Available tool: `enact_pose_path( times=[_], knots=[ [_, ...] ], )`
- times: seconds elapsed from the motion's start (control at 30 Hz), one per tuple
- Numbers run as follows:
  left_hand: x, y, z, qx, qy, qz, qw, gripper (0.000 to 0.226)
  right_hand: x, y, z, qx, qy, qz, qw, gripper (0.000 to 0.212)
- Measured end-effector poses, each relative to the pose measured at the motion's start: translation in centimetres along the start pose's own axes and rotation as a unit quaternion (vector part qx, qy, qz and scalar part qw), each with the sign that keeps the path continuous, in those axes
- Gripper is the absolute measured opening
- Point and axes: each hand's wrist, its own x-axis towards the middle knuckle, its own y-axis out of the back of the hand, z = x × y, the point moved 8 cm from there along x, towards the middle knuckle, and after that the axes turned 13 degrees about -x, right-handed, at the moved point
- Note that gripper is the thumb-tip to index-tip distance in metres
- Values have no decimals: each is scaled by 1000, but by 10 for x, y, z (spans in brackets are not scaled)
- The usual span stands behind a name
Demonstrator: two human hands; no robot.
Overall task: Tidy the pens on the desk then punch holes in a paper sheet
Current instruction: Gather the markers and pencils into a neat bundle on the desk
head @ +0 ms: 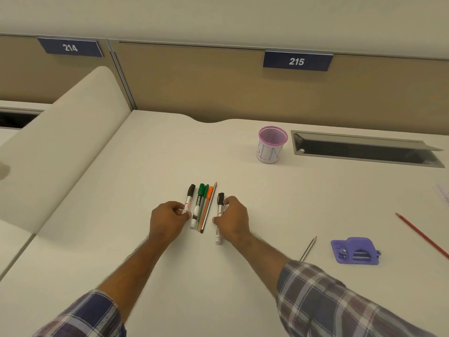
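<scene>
Several pens lie side by side in the middle of the white desk: a green-capped marker (pixel 198 203), an orange-capped pen (pixel 207 204) and a thin pencil (pixel 210 206). My left hand (pixel 167 221) pinches a black-capped marker (pixel 189 195) at the row's left side. My right hand (pixel 233 218) grips another black-capped marker (pixel 220 203) just right of the row. A pink pen cup (pixel 271 145) stands empty at the back right. A purple hole punch (pixel 355 250) sits at the right. A paper sheet's corner (pixel 443 193) shows at the right edge.
A loose pencil (pixel 309 248) lies left of the punch, and a red pencil (pixel 421 234) lies right of it. An open cable tray slot (pixel 364 148) is set in the desk behind. A cream divider (pixel 60 147) borders the left side.
</scene>
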Motion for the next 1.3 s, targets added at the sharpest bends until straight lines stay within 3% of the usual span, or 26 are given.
enact_pose_path(
  times=[0.2,0.47,0.7,1.0,1.3],
  knots=[
    [5,-2,-1,-18,-24,-26,999,35,10,2,-10,9,22,17,1000,34],
    [-5,1,-10,54,-77,-139,986,55,-20,-18,6,-75,103,-58,990,64],
    [-5,-4,-3,60,-104,-157,980,59,-20,-17,-9,-8,82,-2,997,41],
    [1,-5,-2,67,-119,-161,977,58,-24,-24,-11,-137,143,-10,980,70],
    [4,-5,-2,73,-140,-173,972,69,-13,-18,-7,-211,210,33,954,79]
  ],
)
